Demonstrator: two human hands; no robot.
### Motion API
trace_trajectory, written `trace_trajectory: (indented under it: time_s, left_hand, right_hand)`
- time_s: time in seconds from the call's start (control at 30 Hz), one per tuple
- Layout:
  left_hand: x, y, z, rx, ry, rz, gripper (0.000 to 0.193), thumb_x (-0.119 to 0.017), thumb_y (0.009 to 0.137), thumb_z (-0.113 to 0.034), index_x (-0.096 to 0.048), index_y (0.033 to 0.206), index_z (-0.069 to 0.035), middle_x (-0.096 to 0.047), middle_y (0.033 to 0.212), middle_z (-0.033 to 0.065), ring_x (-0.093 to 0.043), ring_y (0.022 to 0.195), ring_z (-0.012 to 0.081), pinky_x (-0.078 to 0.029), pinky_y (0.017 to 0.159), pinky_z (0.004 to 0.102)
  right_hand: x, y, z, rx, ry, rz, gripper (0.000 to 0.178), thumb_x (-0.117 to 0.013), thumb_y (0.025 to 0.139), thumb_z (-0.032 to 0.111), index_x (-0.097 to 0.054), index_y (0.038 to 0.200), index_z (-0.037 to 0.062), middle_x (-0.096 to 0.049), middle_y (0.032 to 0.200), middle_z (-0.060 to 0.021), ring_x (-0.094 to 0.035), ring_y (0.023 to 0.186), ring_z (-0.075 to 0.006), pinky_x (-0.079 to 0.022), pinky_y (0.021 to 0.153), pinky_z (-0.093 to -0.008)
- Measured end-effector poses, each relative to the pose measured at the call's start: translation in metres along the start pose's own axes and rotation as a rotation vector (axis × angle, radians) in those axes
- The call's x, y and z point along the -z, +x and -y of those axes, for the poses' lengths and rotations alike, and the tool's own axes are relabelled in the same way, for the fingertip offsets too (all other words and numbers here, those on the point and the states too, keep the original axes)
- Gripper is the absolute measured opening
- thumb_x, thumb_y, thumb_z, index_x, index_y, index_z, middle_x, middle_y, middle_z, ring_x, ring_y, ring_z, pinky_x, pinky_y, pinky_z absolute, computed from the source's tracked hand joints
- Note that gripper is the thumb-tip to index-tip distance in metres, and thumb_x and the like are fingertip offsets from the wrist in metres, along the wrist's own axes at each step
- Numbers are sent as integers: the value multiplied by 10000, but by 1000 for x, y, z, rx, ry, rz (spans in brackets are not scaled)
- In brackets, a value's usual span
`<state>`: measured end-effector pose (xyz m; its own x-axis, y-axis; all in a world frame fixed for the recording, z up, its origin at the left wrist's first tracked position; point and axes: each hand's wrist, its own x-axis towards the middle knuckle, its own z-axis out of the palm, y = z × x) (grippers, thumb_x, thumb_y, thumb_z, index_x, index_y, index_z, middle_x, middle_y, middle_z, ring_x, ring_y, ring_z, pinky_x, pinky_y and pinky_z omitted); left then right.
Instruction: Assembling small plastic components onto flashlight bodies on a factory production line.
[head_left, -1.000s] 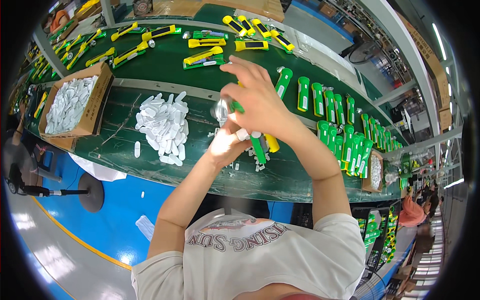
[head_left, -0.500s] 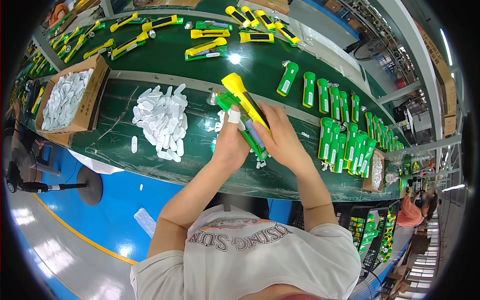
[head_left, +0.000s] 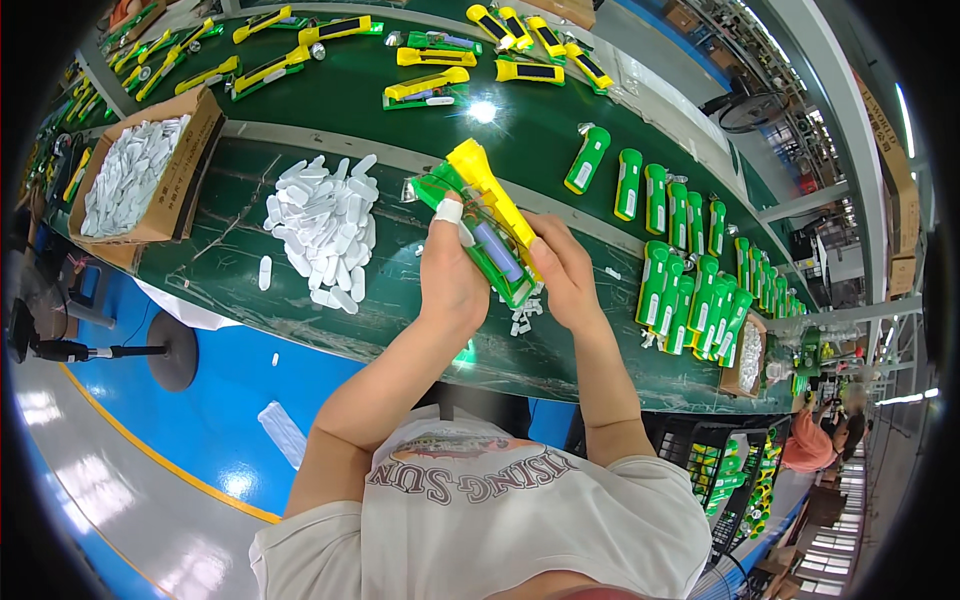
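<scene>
Over the bench I have an opened flashlight in both hands. My left hand (head_left: 453, 278) grips its green half-shell (head_left: 438, 184), with a white wrap (head_left: 449, 210) around the thumb. A purple cylindrical battery (head_left: 497, 250) lies inside this half, and thin wires show near the lamp end. My right hand (head_left: 562, 268) holds the yellow half-shell (head_left: 483, 178) by its side, tilted up from the green one. The halves are still close together along their length. Small white parts (head_left: 524, 316) lie on the bench just beyond my hands.
A pile of white oblong pieces (head_left: 322, 225) lies left of my hands, beside a cardboard box (head_left: 190, 165) filled with similar pieces. Rows of green flashlights (head_left: 655, 285) lie at right, near a small box (head_left: 743, 360). Yellow-green flashlights (head_left: 430, 82) lie across the far strip. A black crate (head_left: 705, 465) stands lower right.
The yellow half has turned and lifted away from the green half, so the battery and wires show more. My left hand has tilted the green half toward view.
</scene>
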<state>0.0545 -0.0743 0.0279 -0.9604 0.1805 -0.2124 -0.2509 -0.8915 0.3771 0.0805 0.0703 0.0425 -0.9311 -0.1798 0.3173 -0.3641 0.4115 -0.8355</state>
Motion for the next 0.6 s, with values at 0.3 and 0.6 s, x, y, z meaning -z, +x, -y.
trace_trajectory:
  time_s: [0.3,0.6]
  left_hand:
    - [16,12,7,-69,232,-29,301,-456,1012,-265,-478,1226,-54,-562,1092,61,-561,1004,156,-464,873,323]
    - [32,9,15,-56,59,142,317,-467,1031,-337,-428,1212,-79,-575,1085,65,-587,1025,173,-461,910,369]
  right_hand:
    - [-15,-2,9,44,-157,-18,413,-512,992,220,-532,1336,-7,-565,1051,-149,-563,938,-253,-459,839,-341]
    - [-36,-11,-7,83,-435,-21,597,-612,895,111,-431,1464,84,-483,1139,-162,-627,864,-314,-535,713,-396]
